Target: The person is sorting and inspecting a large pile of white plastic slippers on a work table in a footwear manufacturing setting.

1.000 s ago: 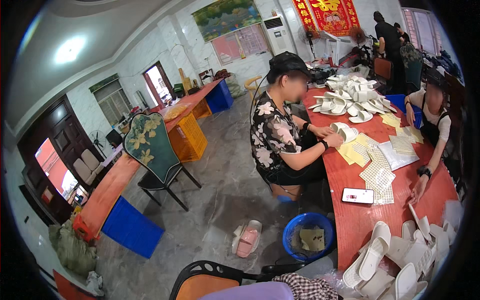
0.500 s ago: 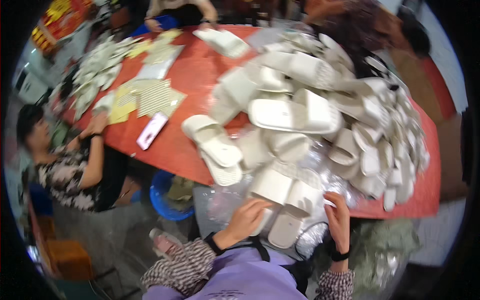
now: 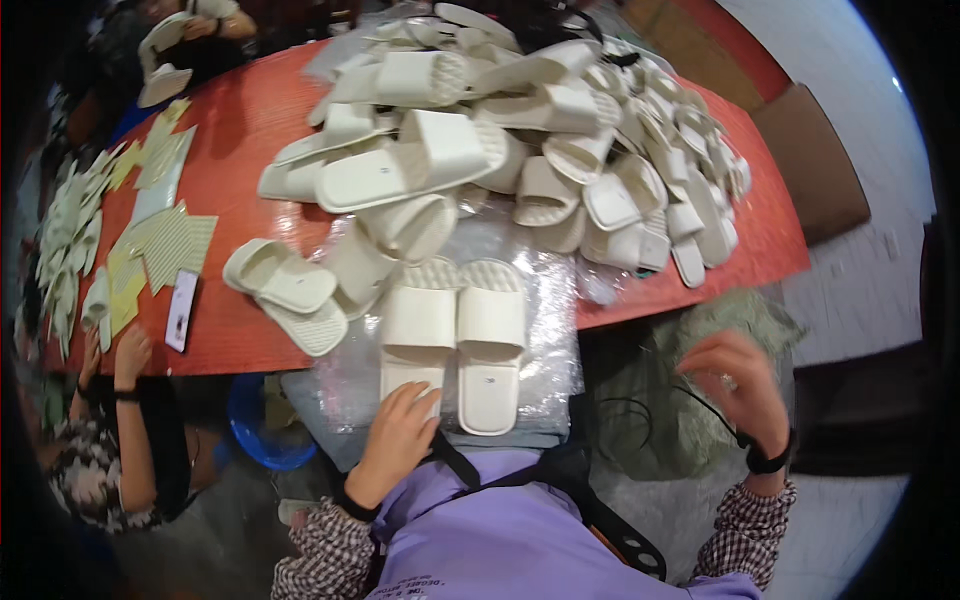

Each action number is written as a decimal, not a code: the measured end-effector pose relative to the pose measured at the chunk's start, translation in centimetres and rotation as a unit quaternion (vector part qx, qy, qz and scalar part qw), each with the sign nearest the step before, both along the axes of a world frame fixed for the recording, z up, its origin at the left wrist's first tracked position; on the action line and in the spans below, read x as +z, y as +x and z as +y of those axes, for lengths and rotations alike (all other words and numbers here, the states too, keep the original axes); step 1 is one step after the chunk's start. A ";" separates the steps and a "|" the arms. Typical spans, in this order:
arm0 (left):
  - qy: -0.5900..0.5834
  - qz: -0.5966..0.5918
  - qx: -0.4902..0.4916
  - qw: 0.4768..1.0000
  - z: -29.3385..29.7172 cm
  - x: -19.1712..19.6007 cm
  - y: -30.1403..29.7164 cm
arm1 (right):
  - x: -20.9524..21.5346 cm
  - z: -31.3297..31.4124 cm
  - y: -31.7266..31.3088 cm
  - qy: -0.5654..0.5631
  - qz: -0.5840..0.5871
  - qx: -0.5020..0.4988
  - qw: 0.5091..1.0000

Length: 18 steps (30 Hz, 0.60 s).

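2 cream slippers [image 3: 491, 340] are laid side by side, toes up-frame, on clear plastic [image 3: 548, 370] at lower centre. The left slipper's heel is touched by the left hand's [image 3: 395, 440] fingers, laid across it; whether anything is pinched there cannot be told. The right hand [image 3: 740, 385] is held raised at right of frame, fingers loosely curled, well apart from the pair (grip also can't be told, blurred). A big slipper pile [image 3: 420, 160] is heaped on the red table [image 3: 265, 110], upper centre to right. Sticker sheets [image 3: 180, 250] and a phone [image 3: 181, 310] are placed at left. A slipper there is touched by a co-worker's hands [image 3: 133, 352]. A blue bucket [image 3: 249, 435] is seen lower left.
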<state>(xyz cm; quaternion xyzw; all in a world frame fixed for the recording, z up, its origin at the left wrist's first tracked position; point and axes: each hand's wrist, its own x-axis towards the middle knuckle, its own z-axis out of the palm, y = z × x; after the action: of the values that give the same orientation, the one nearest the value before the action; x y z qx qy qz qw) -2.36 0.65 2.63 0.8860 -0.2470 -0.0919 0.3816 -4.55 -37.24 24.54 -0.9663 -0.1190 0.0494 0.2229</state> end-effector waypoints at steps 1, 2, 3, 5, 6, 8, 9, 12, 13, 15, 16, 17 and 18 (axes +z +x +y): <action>-0.005 0.001 -0.017 1.000 0.3 0.3 -0.1 | -1.6 0.3 -1.1 -0.003 0.043 0.018 0.999; -0.016 0.019 -0.020 0.999 0.7 0.6 -0.1 | -3.6 0.7 -2.5 -0.023 0.088 0.047 0.995; -0.026 0.034 -0.022 0.999 0.9 0.9 -0.1 | -6.2 1.1 -4.3 -0.023 0.157 0.057 0.986; -0.024 0.034 -0.025 0.999 1.1 1.1 -0.5 | -11.2 3.5 -7.3 -0.075 0.283 0.041 0.955; -0.017 0.040 -0.017 0.999 1.3 1.0 -0.7 | -12.8 4.5 -8.4 -0.133 0.343 0.048 0.929; -0.008 0.029 -0.009 0.999 1.6 0.5 -1.3 | -15.0 5.9 -11.4 -0.162 0.288 0.045 0.943; -0.007 0.028 -0.011 1.000 1.5 0.4 -1.3 | -15.1 6.1 -11.9 -0.166 0.291 0.032 0.941; -0.021 0.016 -0.008 1.000 1.2 -0.4 -1.9 | -14.2 6.7 -13.8 -0.190 0.272 -0.026 0.943; -0.039 0.021 -0.015 0.999 0.8 -0.3 -1.9 | -14.1 6.7 -14.3 -0.166 0.327 -0.043 0.929; -0.043 0.022 -0.001 0.999 0.6 -0.8 -2.7 | -15.6 6.0 -14.6 -0.095 0.320 -0.067 0.940; -0.046 0.014 0.009 0.999 0.4 -0.7 -2.6 | -15.0 6.0 -14.4 -0.054 0.250 -0.098 0.962; -0.047 0.018 0.008 0.999 0.3 -0.5 -2.8 | -14.4 5.7 -14.1 -0.024 0.209 -0.107 0.972; -0.046 0.028 0.006 0.999 0.3 0.1 -3.0 | -13.7 5.8 -13.5 -0.027 0.208 -0.099 0.973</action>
<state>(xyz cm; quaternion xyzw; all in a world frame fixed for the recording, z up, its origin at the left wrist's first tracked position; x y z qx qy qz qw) -5.40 0.95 2.71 0.8661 -0.2348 -0.1029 0.4291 -18.06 -31.49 10.79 -0.9475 0.0271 0.2302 0.2203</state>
